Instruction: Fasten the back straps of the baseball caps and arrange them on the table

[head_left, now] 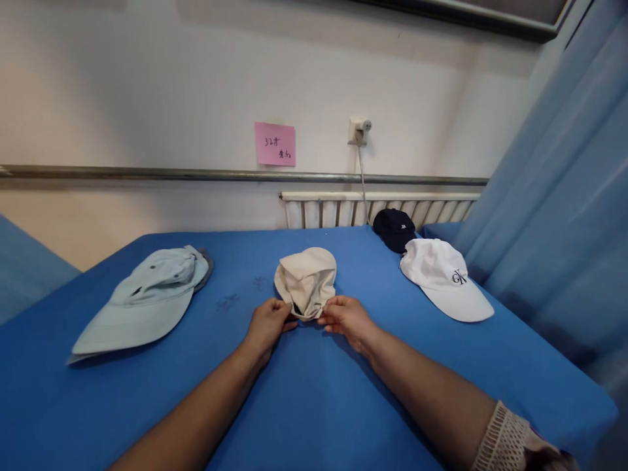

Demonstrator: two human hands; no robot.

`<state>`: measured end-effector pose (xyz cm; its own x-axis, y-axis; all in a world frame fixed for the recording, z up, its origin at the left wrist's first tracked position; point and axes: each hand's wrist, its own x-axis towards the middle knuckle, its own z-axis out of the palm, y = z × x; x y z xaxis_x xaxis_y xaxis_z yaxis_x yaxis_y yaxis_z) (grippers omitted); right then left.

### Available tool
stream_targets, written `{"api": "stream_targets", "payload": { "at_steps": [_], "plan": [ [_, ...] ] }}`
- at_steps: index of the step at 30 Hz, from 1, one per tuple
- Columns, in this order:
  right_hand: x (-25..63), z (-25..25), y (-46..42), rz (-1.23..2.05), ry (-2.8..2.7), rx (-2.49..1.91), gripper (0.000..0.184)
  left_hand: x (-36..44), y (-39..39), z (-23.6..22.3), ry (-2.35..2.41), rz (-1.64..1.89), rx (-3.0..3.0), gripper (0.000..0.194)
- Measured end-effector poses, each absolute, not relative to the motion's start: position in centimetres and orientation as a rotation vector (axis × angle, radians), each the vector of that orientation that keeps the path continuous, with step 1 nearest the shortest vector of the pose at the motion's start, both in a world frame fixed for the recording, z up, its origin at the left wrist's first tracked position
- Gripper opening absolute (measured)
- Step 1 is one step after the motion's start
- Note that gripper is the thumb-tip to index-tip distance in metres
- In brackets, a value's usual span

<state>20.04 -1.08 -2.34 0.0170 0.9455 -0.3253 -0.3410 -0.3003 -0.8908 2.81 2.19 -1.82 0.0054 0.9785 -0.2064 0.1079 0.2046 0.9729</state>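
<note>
Beige cloth forms the cap (pixel 310 280) at the middle of the blue sheet (pixel 304 399), its near edge pinched at 2 spots: the left hand (pixel 267 326) is closed on the left side, the right hand (pixel 349 320) likewise on the right, the hands apart.

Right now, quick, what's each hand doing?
Left hand: closed, holding the beige cap by its edge.
Right hand: closed, holding the same cap's edge.
</note>
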Motion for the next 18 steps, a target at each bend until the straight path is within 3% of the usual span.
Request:
{"api": "stream_targets", "payload": {
  "at_steps": [5,10,18],
  "plan": [
    [19.3,-2.9,-1.1,1.554,-0.544,-1.004,0.03,2.6,2.1,-1.3,1.16,1.041,0.855,0.016],
    [18.7,-2.8,-1.5,1.549,-0.417,-0.758,0.031,2.3,2.2,-0.6,0.901,1.034,0.551,0.009],
    [18.8,-3.0,-1.7,1.672,-0.515,-0.931,0.035,2.6,1.5,-1.9,0.822,1.0,0.769,0.014]
  ]
}}
